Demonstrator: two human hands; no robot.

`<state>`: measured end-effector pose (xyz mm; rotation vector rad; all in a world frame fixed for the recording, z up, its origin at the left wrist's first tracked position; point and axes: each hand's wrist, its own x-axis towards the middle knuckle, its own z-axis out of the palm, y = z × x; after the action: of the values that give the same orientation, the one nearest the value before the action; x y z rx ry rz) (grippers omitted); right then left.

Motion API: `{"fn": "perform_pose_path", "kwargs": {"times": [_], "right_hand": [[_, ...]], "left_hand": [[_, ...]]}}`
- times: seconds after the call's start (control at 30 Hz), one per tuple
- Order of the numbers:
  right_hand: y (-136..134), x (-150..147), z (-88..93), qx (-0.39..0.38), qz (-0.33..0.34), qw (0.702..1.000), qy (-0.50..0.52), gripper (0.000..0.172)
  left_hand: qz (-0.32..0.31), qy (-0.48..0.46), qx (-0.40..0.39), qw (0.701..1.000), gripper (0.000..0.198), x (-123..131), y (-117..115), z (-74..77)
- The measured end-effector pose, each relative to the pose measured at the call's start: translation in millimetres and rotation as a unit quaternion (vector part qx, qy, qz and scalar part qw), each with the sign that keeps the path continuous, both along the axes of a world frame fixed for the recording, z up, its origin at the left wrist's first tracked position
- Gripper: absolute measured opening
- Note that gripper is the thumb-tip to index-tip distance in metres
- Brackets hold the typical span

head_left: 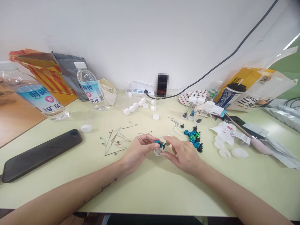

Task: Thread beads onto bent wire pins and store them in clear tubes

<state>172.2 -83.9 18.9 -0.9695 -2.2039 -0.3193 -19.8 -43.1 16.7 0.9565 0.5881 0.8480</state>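
Note:
My left hand [140, 149] is closed in a pinch on a small blue and black bead piece [160, 144] on a thin wire, held just above a small white cap [158, 152]. My right hand [182, 153] meets it from the right, fingertips curled and pinched at the same piece, apparently steadying the cap. A cluster of blue, green and black beads [194, 138] lies just right of my hands. Several thin metal pins [116, 142] are scattered to the left.
A black phone [39, 154] lies at the left. Two water bottles [90, 86] stand at the back left beside bags. White caps [140, 105], a power strip [138, 91], small vials [195, 109], a cup [231, 93], crumpled paper [227, 132] and a second phone [246, 126] fill the back and right.

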Motion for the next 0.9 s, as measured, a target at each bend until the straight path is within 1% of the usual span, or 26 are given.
{"fn": "perform_pose_path", "kwargs": {"times": [0.07, 0.2, 0.33, 0.47, 0.6, 0.73, 0.83, 0.9], "right_hand": [[0.6, -1.0, -1.0, 0.010, -0.004, 1.000, -0.007, 0.036], [1.0, -2.1, -3.7, 0.011, 0.018, 1.000, -0.018, 0.034], [0.7, -1.8, -5.2, 0.014, 0.028, 0.999, -0.031, 0.039], [0.8, -1.7, -5.4, 0.013, 0.031, 0.999, -0.027, 0.039], [1.1, -0.8, -6.0, 0.008, 0.028, 0.999, -0.024, 0.039], [1.4, -0.1, -6.8, 0.011, 0.031, 0.999, -0.037, 0.037], [1.0, -0.8, -5.9, -0.002, 0.026, 0.999, -0.041, 0.033], [0.4, -1.4, -4.5, -0.002, 0.016, 1.000, -0.026, 0.028]], "left_hand": [[-0.002, 0.002, 0.002, 1.000, 0.010, 0.0, 0.2, -0.6], [-0.011, 0.025, 0.014, 1.000, 0.010, -0.4, -0.4, -0.8], [-0.005, 0.044, 0.031, 0.999, 0.012, -1.3, -1.6, 0.1], [0.001, 0.042, 0.034, 0.999, 0.013, -1.2, -2.0, 1.2], [-0.023, 0.049, 0.034, 0.998, 0.015, -1.1, -1.3, 0.5], [-0.047, 0.064, 0.038, 0.996, 0.016, -1.5, -1.0, -1.9], [-0.039, 0.075, 0.040, 0.996, 0.016, -1.1, -1.5, -1.4], [-0.028, 0.079, 0.038, 0.996, 0.014, -0.4, -1.8, 0.0]]}}
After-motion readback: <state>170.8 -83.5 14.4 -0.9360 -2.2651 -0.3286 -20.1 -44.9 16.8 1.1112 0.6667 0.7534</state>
